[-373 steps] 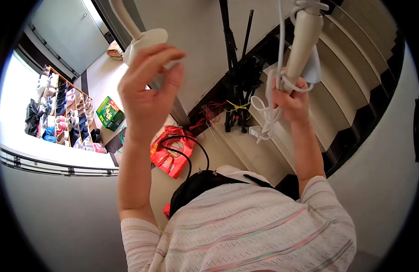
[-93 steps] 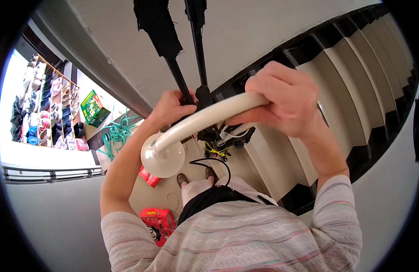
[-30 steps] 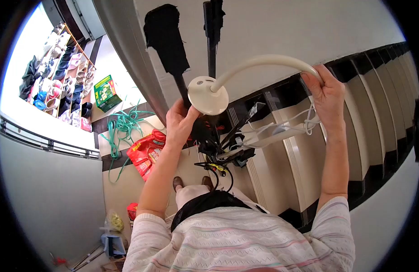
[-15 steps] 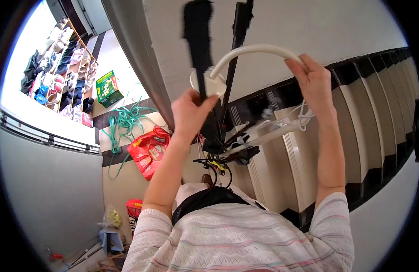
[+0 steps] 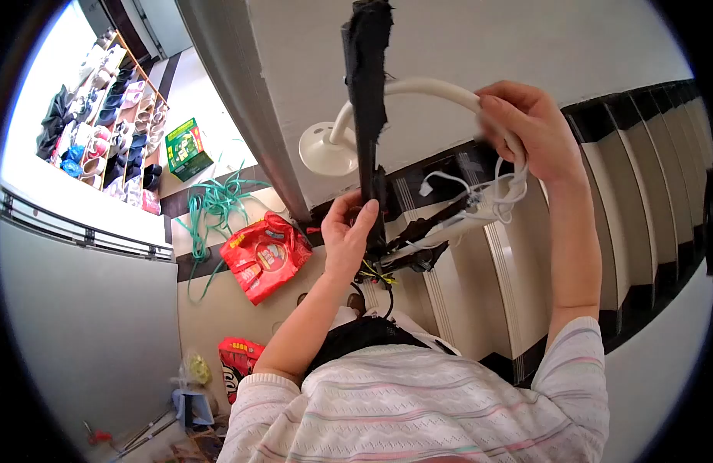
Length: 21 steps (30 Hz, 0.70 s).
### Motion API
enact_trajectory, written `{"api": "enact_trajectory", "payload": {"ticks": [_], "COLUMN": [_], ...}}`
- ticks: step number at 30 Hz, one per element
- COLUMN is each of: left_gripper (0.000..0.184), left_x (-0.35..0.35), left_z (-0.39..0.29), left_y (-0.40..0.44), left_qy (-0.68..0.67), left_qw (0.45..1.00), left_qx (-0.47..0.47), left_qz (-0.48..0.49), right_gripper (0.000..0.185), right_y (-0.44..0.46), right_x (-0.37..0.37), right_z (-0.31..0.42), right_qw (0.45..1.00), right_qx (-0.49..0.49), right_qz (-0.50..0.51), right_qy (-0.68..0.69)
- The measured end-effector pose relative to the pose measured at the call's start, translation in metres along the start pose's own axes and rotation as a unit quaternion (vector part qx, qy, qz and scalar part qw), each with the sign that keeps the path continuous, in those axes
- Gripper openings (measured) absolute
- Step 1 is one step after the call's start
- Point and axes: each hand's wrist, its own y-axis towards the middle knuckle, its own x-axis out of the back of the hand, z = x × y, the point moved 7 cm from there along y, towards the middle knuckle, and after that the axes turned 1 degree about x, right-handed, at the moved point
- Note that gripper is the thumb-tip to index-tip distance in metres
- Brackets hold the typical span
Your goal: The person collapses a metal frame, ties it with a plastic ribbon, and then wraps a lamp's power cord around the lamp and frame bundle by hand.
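Note:
My right hand (image 5: 537,131) is closed on a white curved tube (image 5: 433,86) near its right end. At the tube's left end is a round white dish-shaped piece (image 5: 325,150), and a white cord (image 5: 510,197) is wound about the right end, below my hand. My left hand (image 5: 350,235) is closed around a black upright pole (image 5: 364,166), which passes in front of the tube. Ragged black covering (image 5: 369,69) wraps the pole's upper part. A long white bar (image 5: 456,225) slants from the cord toward the pole's lower end, where black cables and a yellow tie (image 5: 375,275) show.
Stairs (image 5: 541,255) descend along the right. To the left on the floor lie a red bag (image 5: 265,258), a tangle of green strap (image 5: 217,204) and a green box (image 5: 188,150). A shoe rack (image 5: 125,123) stands beyond the doorway. A grey panel (image 5: 79,316) is at lower left.
My left hand has left the round dish end and moved down onto the black pole. The pole has shifted right, in front of the tube. The dish end has tipped and swung left.

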Motion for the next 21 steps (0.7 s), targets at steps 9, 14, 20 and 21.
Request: {"api": "enact_trajectory", "payload": {"ticks": [9, 14, 20, 21], "left_gripper": [0.037, 0.038, 0.045, 0.048], "left_x": [-0.015, -0.027, -0.027, -0.028], "left_z": [0.019, 0.015, 0.023, 0.024], "left_y": [-0.012, -0.010, -0.007, -0.008], "left_qy": [0.077, 0.090, 0.123, 0.114], "left_qw": [0.997, 0.993, 0.988, 0.989], "left_qx": [0.022, 0.045, 0.014, 0.021], "left_qz": [0.014, 0.065, 0.088, 0.091], "right_gripper": [0.017, 0.020, 0.040, 0.040], "right_y": [-0.011, -0.010, -0.006, -0.005], "right_x": [-0.020, -0.019, -0.016, -0.015], "right_z": [-0.048, -0.067, -0.102, -0.107], "right_qw": [0.999, 0.987, 0.951, 0.951], "right_qx": [-0.015, -0.078, -0.151, -0.154], "right_qz": [-0.018, 0.131, 0.259, 0.256], "right_qy": [-0.040, -0.039, 0.081, 0.084]}}
